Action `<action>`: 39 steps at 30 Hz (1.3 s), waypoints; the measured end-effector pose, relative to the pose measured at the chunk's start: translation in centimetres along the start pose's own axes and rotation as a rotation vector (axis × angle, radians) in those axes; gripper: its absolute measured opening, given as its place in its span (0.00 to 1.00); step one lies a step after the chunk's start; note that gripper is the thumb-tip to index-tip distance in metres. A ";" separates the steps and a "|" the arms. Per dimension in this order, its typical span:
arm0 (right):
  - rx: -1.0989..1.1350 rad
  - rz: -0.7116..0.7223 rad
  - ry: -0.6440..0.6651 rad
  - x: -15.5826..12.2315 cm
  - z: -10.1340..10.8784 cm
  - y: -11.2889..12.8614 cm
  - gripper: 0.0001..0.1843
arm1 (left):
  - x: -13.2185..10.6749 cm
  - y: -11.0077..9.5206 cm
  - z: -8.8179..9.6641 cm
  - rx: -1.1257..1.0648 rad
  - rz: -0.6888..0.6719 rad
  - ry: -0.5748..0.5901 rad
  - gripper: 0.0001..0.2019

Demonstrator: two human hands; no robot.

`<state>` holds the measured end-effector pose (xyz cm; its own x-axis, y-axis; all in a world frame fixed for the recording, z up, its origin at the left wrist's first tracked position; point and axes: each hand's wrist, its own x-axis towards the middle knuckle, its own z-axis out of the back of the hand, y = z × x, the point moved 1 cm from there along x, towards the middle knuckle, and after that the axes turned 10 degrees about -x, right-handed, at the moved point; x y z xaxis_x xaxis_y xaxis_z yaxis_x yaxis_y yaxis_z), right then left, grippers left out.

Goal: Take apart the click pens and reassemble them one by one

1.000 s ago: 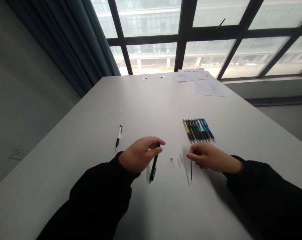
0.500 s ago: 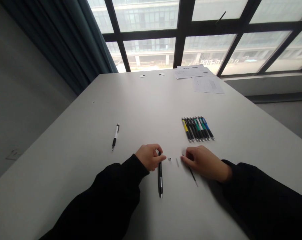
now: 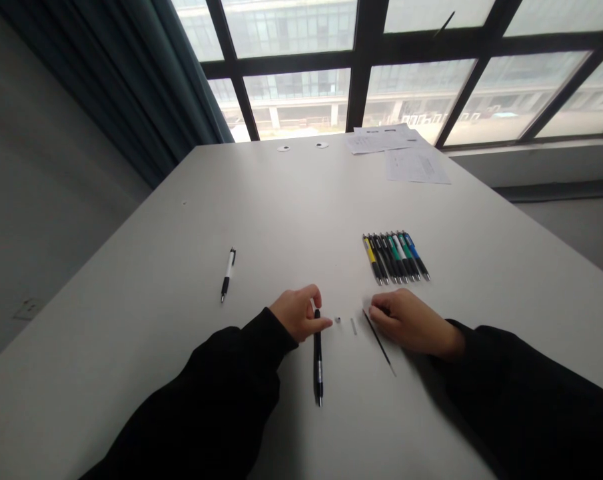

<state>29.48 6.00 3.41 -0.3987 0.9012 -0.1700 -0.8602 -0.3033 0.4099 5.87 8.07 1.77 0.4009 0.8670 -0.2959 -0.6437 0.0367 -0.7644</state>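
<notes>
Our left hand (image 3: 297, 317) has its fingers wide apart by a black pen (image 3: 318, 353), and we can't tell if our right hand (image 3: 408, 322), fingers curled, pinches the ink tube (image 3: 380, 343).

Dark-framed window (image 3: 360, 93) at twelve, daylight bright through it; curtain (image 3: 126, 73) at ten; grey wall (image 3: 46, 180) at nine; white table (image 3: 261, 207) central; grey floor (image 3: 576, 230) at three.

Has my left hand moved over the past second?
Yes: your left hand has moved rightward, farther from the lone white-and-black pen lying on the table.
</notes>
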 end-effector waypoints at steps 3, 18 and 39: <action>0.200 -0.081 0.041 0.4 0.1 -0.8 0.15 | 0.4 0.4 0.2 -0.006 -0.058 -0.061 0.17; 0.277 -0.107 0.002 0.3 -0.1 -1.1 0.14 | 1.5 2.4 1.0 -0.391 -0.126 0.107 0.21; 0.217 -0.083 -0.008 0.4 -0.2 -1.4 0.14 | 0.8 1.9 2.8 -0.497 -0.111 0.291 0.24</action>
<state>30.44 6.74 2.63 -0.3266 0.9228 -0.2045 -0.8008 -0.1553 0.5784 3.15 10.24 1.67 0.6559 0.6968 -0.2902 -0.2331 -0.1787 -0.9559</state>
